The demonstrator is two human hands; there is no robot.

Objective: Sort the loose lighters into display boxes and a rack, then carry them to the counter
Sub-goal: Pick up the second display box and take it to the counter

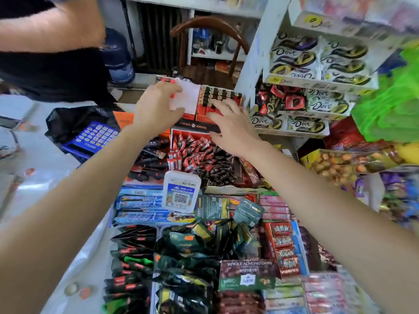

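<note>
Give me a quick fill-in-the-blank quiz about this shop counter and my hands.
1. The left hand grips a box coloured ___.
2. The right hand rests on a red box full of ___.
3. The calculator is coloured ___.
4. The shelf chocolates are branded ___.
Missing words: white, lighters, blue, Dove.

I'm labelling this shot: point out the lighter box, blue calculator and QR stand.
lighter box (201,105): head view, orange side wall.
blue calculator (97,134): head view, keypad.
QR stand (180,198): head view, printed code.
</note>
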